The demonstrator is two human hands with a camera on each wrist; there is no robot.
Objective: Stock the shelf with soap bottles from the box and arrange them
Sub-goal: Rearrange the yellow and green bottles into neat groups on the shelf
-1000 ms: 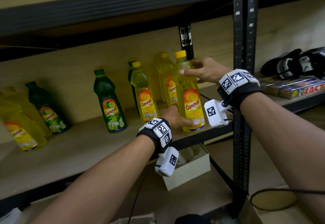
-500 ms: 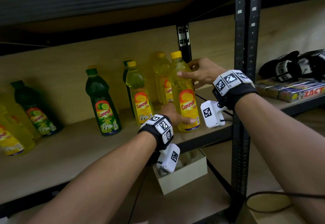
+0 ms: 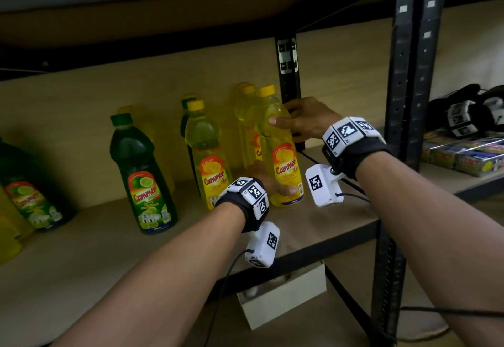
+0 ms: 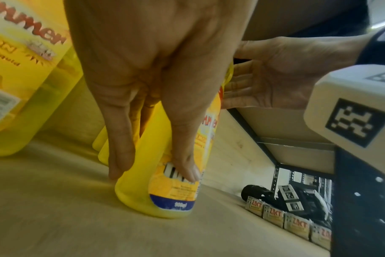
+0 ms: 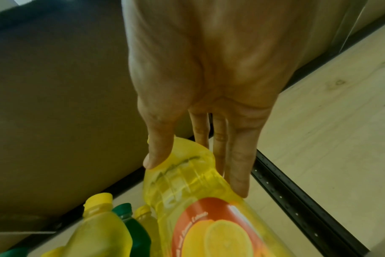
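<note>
A yellow Cammer soap bottle (image 3: 281, 153) stands upright on the wooden shelf (image 3: 109, 251), near its right end. My left hand (image 3: 275, 186) grips its base, thumb across the label's barcode (image 4: 187, 172) and fingers (image 4: 119, 156) round the far side. My right hand (image 3: 283, 115) pinches the bottle's shoulder (image 5: 187, 175), thumb (image 5: 156, 153) in front and fingers behind. Another yellow bottle (image 3: 246, 128) stands close behind it. To the left stand a yellow bottle (image 3: 207, 156), a green lime bottle (image 3: 141, 177) and another green bottle (image 3: 27, 191).
A black upright post (image 3: 409, 101) bounds the shelf on the right, with a slimmer post (image 3: 289, 79) at the back. Toothpaste boxes (image 3: 463, 156) and black gear (image 3: 463, 112) lie on the neighbouring shelf. A white box (image 3: 286, 300) sits below.
Both hands have kept hold of the yellow bottle and slid it back from the shelf's front edge, closer to the yellow bottle behind.
</note>
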